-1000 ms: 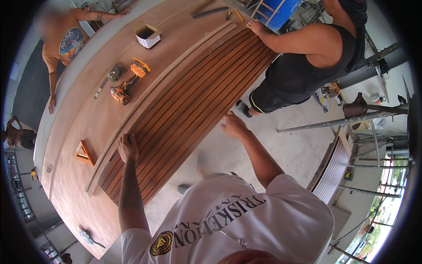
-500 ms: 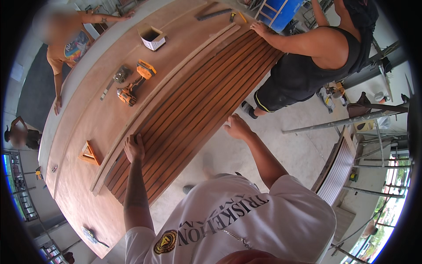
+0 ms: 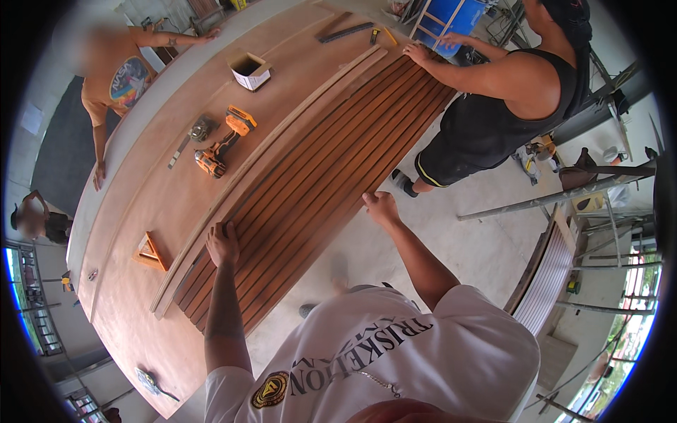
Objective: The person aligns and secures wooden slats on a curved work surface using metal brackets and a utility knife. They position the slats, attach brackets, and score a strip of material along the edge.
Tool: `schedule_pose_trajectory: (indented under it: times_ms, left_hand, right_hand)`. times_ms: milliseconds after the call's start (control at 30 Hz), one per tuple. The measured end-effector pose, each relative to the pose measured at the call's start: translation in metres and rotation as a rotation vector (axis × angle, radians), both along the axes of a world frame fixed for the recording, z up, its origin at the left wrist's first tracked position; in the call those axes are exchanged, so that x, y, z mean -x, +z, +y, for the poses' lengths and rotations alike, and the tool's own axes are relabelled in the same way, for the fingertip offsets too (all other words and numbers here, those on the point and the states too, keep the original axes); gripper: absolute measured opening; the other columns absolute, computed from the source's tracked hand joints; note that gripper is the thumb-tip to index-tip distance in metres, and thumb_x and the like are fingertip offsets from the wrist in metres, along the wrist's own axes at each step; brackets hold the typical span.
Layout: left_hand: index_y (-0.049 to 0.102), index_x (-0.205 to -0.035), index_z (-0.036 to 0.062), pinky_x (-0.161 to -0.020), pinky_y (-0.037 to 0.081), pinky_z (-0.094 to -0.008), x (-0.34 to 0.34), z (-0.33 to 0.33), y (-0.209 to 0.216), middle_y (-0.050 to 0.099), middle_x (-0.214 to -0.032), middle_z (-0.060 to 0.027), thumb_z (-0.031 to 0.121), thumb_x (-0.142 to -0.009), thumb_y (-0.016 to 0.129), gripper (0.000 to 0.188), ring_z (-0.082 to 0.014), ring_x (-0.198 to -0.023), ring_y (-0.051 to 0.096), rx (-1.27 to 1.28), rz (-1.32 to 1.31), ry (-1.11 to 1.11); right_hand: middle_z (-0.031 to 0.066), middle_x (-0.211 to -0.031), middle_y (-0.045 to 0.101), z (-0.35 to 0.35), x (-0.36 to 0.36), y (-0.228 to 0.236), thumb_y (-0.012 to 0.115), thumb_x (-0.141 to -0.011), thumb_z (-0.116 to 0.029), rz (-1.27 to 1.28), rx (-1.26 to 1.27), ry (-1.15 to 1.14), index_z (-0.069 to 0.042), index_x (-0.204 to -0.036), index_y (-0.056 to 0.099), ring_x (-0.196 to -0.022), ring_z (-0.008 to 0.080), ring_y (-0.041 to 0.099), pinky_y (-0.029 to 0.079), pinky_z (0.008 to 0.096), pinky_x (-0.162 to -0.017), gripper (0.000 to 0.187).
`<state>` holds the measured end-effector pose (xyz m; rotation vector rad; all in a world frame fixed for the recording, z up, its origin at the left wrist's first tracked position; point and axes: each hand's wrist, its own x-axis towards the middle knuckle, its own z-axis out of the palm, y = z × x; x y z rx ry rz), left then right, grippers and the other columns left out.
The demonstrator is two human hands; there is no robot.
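A long slatted panel (image 3: 310, 190) of dark reddish-brown wood strips with black lines between them lies along the near side of a large curved wooden surface (image 3: 134, 218). My left hand (image 3: 223, 244) is closed around the panel's far edge, beside a pale wood batten (image 3: 282, 162). At the near edge, my right hand (image 3: 381, 208) is curled with its thumb up, gripping the panel; part of its fingers is hidden. A co-worker in black has one hand (image 3: 417, 53) on the panel's far right end and the other hand (image 3: 457, 41) in the air.
On the curved surface rest an orange cordless drill (image 3: 224, 141), a tape measure (image 3: 201, 128), an open box (image 3: 250, 71), an orange triangular square (image 3: 151, 252) and a hammer (image 3: 375, 34). Another person leans on the far edge. Metal poles (image 3: 522, 201) stand right.
The co-worker in black has lowered the raised arm toward the panel's end. My view has shifted slightly; both my hands stay at the panel's edges.
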<state>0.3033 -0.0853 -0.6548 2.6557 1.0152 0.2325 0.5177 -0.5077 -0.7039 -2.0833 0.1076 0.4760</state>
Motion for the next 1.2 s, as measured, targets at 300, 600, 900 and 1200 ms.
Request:
schedule_pose_trajectory:
  times_ms: [300, 600, 900, 1200]
  left_hand:
    - [0.069, -0.116, 0.0087, -0.107, 0.044, -0.0524, 0.001, 0.001, 0.000, 0.067, -0.118, -0.0143, 0.047, -0.108, 0.052, 0.043, -0.0378, -0.117, 0.060, -0.025, -0.035, -0.023]
    - [0.068, -0.116, 0.0083, -0.107, 0.043, -0.0531, 0.000, 0.002, 0.000, 0.066, -0.120, -0.0155, 0.048, -0.108, 0.052, 0.043, -0.0379, -0.120, 0.059, 0.011, -0.001, -0.009]
    - [0.068, -0.113, 0.0077, -0.105, 0.044, -0.0530, -0.002, 0.000, 0.001, 0.067, -0.118, -0.0158, 0.047, -0.107, 0.053, 0.043, -0.0383, -0.118, 0.060, 0.006, -0.051, -0.017]
    - [0.069, -0.118, 0.0078, -0.105, 0.045, -0.0529, -0.003, 0.003, -0.003, 0.068, -0.118, -0.0163, 0.050, -0.108, 0.051, 0.046, -0.0389, -0.118, 0.061, -0.031, 0.000, -0.011]
  right_hand:
    - [0.0252, -0.092, 0.076, 0.000, -0.002, -0.008, 0.068, -0.101, -0.042, -0.062, -0.018, 0.006, 0.003, -0.094, 0.074, -0.091, 0.0431, 0.073, 0.056, 0.0485, -0.080, 0.045]
    - [0.0101, -0.095, 0.078, 0.000, -0.010, -0.015, 0.070, -0.105, -0.030, -0.020, 0.002, 0.036, 0.007, -0.107, 0.074, -0.081, 0.0171, 0.074, 0.059, 0.0317, -0.067, 0.037]
    - [0.0157, -0.077, 0.074, -0.001, -0.008, -0.007, 0.070, -0.102, -0.039, 0.000, -0.098, 0.000, 0.003, -0.087, 0.071, -0.070, 0.0249, 0.073, 0.056, 0.0408, -0.065, 0.044]
    - [0.0122, -0.089, 0.076, 0.001, -0.001, 0.010, 0.069, -0.105, -0.035, 0.059, -0.131, -0.013, 0.005, -0.099, 0.073, -0.073, 0.0195, 0.072, 0.058, 0.0348, -0.065, 0.040]
